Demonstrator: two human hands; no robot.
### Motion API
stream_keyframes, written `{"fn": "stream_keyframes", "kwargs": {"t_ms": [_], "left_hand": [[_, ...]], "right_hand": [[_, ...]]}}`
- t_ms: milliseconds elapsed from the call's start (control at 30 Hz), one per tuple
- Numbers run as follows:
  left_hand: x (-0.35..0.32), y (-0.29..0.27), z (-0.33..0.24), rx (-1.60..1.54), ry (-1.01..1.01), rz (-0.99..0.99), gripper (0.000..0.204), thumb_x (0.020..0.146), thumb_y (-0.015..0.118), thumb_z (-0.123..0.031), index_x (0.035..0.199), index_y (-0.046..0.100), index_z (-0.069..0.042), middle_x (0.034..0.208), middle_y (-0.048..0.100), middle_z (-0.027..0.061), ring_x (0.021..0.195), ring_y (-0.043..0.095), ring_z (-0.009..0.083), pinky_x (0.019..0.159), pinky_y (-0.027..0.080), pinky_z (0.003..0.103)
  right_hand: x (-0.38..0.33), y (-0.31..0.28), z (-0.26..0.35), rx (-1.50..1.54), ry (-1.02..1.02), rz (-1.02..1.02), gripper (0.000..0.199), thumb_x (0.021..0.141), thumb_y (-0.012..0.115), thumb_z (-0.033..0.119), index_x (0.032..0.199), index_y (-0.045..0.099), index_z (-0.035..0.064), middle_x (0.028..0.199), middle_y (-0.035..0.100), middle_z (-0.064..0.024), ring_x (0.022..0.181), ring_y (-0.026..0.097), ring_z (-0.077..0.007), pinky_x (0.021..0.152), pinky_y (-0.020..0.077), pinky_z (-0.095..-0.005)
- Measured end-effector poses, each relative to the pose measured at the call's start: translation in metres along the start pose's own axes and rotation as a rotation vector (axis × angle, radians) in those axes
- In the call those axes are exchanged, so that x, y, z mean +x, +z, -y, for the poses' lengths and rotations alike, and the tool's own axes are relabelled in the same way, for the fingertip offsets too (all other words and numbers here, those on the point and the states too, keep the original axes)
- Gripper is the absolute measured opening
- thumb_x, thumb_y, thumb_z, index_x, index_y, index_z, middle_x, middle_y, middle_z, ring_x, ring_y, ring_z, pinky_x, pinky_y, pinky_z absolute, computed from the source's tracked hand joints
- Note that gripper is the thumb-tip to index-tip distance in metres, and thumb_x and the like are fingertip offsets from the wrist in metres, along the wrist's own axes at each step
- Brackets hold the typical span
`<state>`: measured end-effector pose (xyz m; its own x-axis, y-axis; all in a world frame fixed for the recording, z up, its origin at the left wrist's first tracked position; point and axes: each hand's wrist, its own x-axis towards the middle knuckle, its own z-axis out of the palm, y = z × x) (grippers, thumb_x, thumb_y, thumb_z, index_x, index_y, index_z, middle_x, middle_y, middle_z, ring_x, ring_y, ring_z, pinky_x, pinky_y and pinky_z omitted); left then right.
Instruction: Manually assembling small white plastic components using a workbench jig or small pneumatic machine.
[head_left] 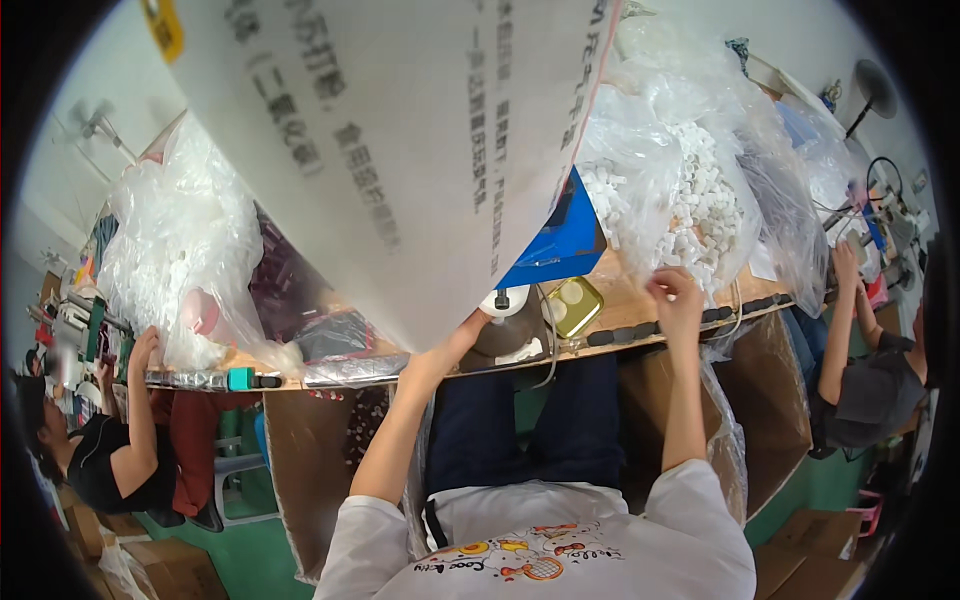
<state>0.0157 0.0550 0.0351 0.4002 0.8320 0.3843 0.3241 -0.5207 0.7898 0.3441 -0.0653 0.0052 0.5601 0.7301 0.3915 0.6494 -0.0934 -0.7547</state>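
A busy work table [640,318] with plastic bags.
The left hand [462,335] holds up a big white sack [400,150]; the right hand [677,292] pinches a clear bag [690,190] of small white pieces.

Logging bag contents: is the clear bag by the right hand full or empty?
Full. The clear bag bulges with small white pieces right down to where the right hand grips it.

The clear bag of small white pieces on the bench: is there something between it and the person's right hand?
Nothing visible. The right hand is raised at the lower edge of the clear bag of white pieces and seems to touch its plastic. The big white printed sack is on the other side, at the left hand.
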Motion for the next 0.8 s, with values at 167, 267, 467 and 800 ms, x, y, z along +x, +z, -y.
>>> {"fn": "stream_keyframes", "kwargs": {"t_ms": [167, 267, 467, 800], "left_hand": [[-0.004, 0.008, -0.021, -0.2, -0.41, 0.129, 0.031, 0.074, 0.084, -0.004, 0.103, 0.074, 0.0, 0.1, 0.076, 0.0131, 0.094, 0.072, 0.0226, 0.083, 0.054, 0.035], [-0.021, 0.018, 0.014, 0.002, 0.004, 0.011, 0.04, 0.075, 0.086, -0.02, 0.111, 0.075, -0.006, 0.103, 0.076, 0.0108, 0.088, 0.072, 0.0253, 0.079, 0.055, 0.035], [-0.026, 0.034, 0.003, 0.014, 0.105, -0.216, 0.026, 0.07, 0.087, -0.012, 0.091, 0.075, -0.002, 0.09, 0.074, 0.0114, 0.082, 0.069, 0.0285, 0.074, 0.053, 0.039], [-0.033, 0.043, 0.012, 0.105, 0.125, -0.329, 0.028, 0.065, 0.085, -0.003, 0.092, 0.076, -0.003, 0.078, 0.07, 0.0099, 0.075, 0.06, 0.0278, 0.077, 0.046, 0.039]], "right_hand": [[-0.043, 0.072, 0.047, 0.214, -0.179, 0.221, 0.005, 0.079, 0.07, 0.0, 0.084, 0.07, -0.0011, 0.098, 0.067, -0.0151, 0.093, 0.065, -0.0293, 0.083, 0.0493, -0.036], [-0.042, 0.073, 0.053, -0.009, -0.497, 0.226, 0.013, 0.077, 0.075, -0.001, 0.09, 0.073, 0.0011, 0.102, 0.066, -0.0122, 0.102, 0.064, -0.0302, 0.089, 0.0504, -0.0378], [-0.046, 0.08, 0.094, 0.705, 0.061, 0.195, 0.01, 0.085, 0.069, -0.003, 0.095, 0.073, -0.0008, 0.107, 0.072, -0.0133, 0.101, 0.067, -0.0197, 0.089, 0.0502, -0.031], [-0.046, 0.112, 0.127, 0.243, -0.748, 0.131, 0.023, 0.075, 0.067, -0.007, 0.098, 0.07, -0.0025, 0.105, 0.07, -0.0136, 0.098, 0.067, -0.0341, 0.082, 0.0542, -0.0369]]}}
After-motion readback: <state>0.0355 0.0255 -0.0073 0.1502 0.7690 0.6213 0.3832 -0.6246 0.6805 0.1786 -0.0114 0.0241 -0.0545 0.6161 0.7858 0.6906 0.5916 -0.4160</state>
